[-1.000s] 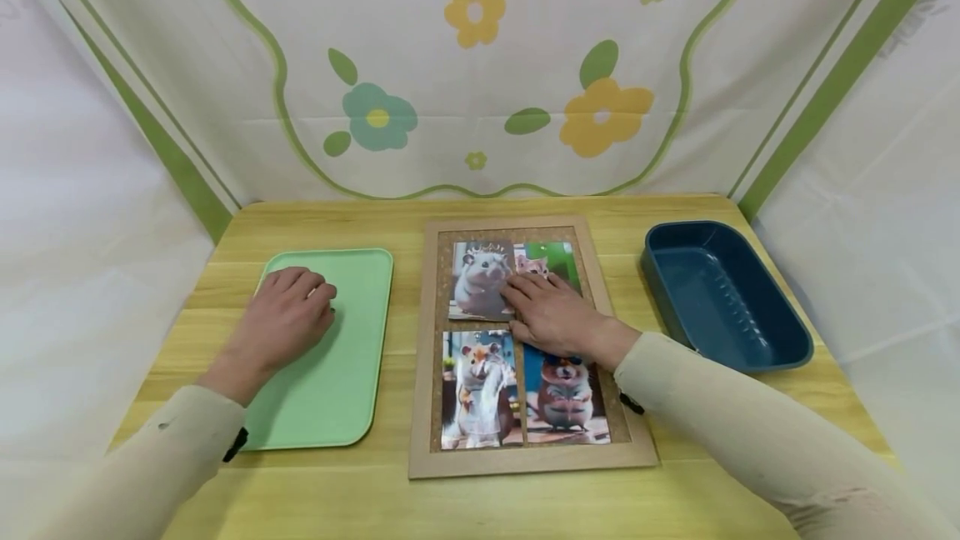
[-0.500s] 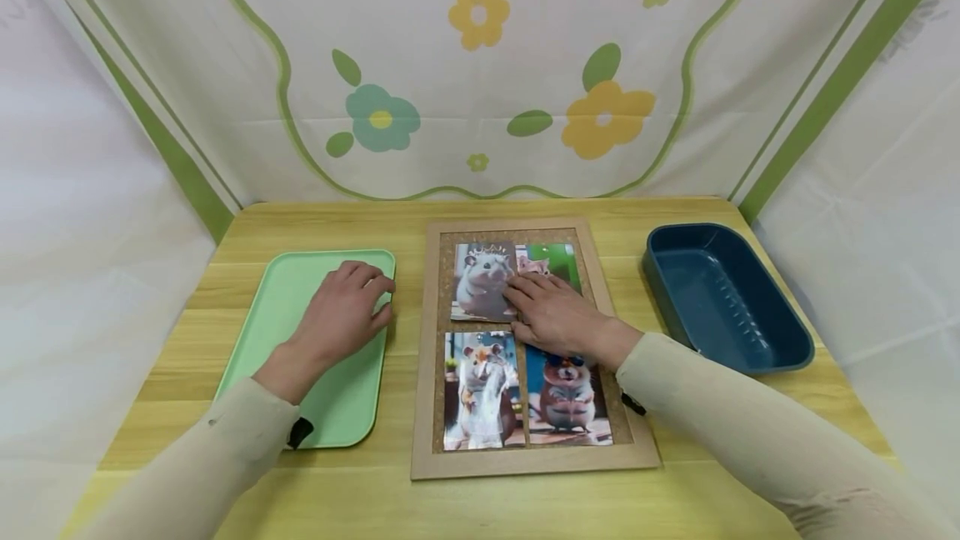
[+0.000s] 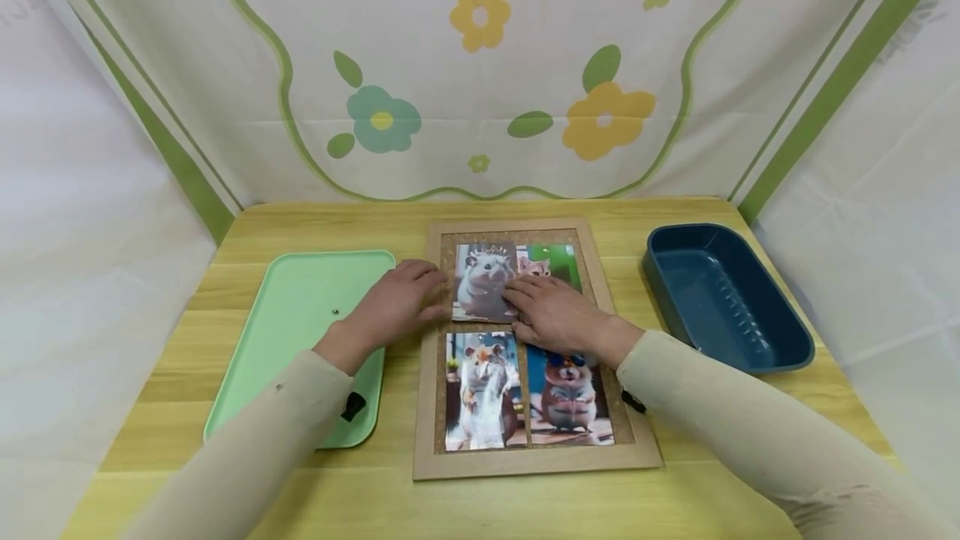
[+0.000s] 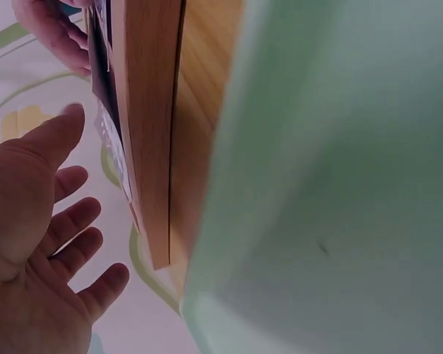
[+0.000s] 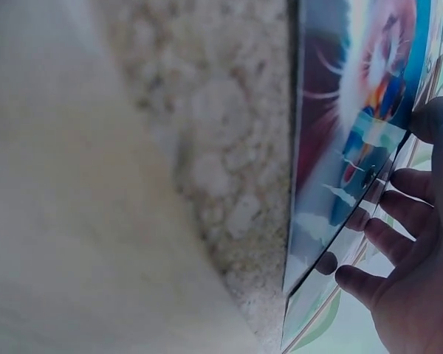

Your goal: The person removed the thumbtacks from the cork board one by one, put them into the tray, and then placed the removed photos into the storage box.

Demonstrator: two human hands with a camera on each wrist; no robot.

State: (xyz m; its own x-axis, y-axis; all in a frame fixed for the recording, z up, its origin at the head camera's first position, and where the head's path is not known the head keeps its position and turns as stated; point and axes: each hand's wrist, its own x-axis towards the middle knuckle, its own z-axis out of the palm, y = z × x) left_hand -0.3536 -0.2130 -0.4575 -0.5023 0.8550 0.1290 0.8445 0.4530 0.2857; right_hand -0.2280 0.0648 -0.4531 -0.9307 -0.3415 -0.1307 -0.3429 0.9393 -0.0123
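Framed corkboard (image 3: pixel 536 463) sits between both hands. Green tray (image 3: pixel 288 340) is on the outer side of the left hand (image 3: pixel 393 307), blue bin (image 3: pixel 701 286) out past the right hand (image 3: pixel 551 311). Left hand's loose with nothing in it; right's relaxed, just resting on the photos (image 3: pixel 476 398). All four are on the board, so I'd call it mostly done, but can't tell if the top-right photo (image 3: pixel 558 259), mostly under the right hand, is pinned. Tiny metal bit (image 3: pixel 335 312) left of the left hand, maybe an unused pin. No readable brands, labels or writing.
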